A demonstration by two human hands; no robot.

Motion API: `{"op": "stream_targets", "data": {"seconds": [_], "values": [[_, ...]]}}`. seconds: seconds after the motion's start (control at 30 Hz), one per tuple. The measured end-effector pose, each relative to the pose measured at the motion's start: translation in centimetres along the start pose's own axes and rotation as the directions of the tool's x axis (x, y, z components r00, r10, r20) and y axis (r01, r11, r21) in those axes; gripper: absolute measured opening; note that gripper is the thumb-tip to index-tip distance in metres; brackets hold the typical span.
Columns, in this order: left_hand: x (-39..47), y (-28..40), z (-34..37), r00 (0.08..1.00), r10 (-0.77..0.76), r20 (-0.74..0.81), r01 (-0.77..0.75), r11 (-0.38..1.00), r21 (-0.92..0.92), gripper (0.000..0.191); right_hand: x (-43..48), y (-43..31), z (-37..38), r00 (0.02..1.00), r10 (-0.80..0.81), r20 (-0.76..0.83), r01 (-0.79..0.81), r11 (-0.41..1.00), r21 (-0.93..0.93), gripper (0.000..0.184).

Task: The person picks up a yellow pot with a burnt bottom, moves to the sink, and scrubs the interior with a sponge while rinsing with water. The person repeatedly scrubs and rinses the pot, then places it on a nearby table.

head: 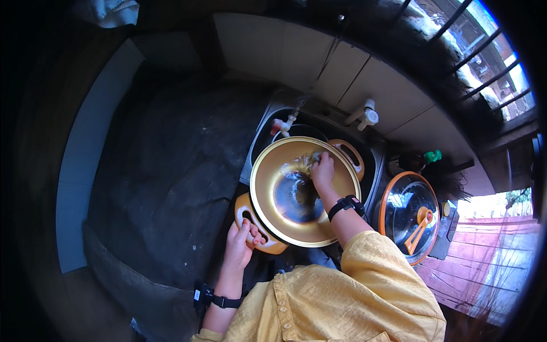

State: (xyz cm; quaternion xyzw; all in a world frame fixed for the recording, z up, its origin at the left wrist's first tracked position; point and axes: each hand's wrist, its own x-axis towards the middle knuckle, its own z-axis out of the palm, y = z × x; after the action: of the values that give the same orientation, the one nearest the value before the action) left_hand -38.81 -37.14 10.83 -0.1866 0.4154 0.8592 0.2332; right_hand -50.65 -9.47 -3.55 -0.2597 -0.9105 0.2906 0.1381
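Observation:
A wide gold-coloured cooking pot point(277, 218) with two orange loop handles lies over the metal sink point(378, 166), its inside facing up and its bottom darkly stained. My left hand point(245, 241) grips the near-left handle point(273, 246), fingers through its slot. Inside the pot, my right hand point(323, 171) is closed on a small scrubbing pad point(315, 157), partly hidden by the fingers, against the upper wall. Wet, shiny streaks show beside it. The far handle point(357, 160) points toward the back right of the sink.
A glass lid with an orange rim point(386, 188) leans right of the sink. A tap with a red handle point(285, 126) and a white pipe fitting point(368, 116) stand behind the pot. A bottle with a green cap point(433, 156) is at the right, below a barred window point(483, 55).

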Motion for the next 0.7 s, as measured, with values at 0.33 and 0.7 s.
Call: {"op": "stream_targets", "data": {"seconds": [0.33,0.7], "values": [[0.1,-0.5,-0.6,0.995,0.005,-0.099,0.004,0.996,0.090,0.022,-0.4,-7.9,4.2,0.978,-0.202,0.048,0.137,0.800,0.585,0.032],[0.6,0.1,1.2,0.992,-0.009,-0.128,0.020,0.996,0.085,0.022,-5.3,-12.1,-0.8,0.777,-0.450,0.439,0.082,0.765,0.639,0.027]]}}
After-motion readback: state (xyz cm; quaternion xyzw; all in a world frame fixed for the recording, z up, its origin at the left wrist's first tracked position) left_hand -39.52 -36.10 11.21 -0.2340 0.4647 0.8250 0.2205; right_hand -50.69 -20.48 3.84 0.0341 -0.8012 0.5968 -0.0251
